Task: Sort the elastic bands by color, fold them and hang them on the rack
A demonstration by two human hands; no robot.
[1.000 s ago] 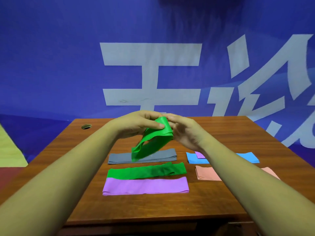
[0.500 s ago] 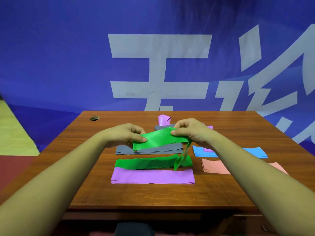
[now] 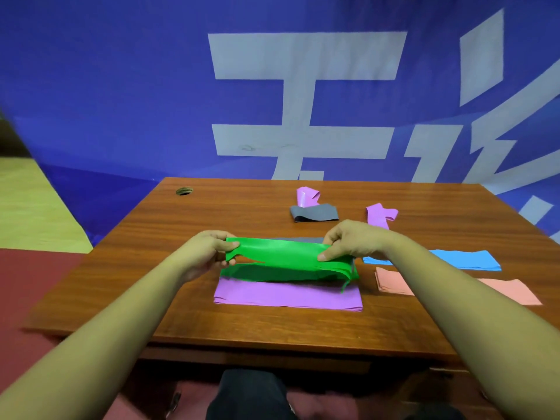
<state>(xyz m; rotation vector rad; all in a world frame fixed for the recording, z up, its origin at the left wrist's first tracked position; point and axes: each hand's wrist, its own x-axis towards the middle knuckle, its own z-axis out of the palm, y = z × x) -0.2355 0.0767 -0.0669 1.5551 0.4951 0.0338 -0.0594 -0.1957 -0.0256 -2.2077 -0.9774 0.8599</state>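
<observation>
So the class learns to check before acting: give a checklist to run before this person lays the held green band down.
1. The left-hand grip pinches the held green band: ok.
2. The right-hand grip pinches its other end: ok.
3. Fold tidy: not ok, a loose tail hangs at the right end.
4. Matching pile below: ok, the green band on the table lies underneath, beside the purple band.
5. Rack located: cannot tell, none in view.
</observation>
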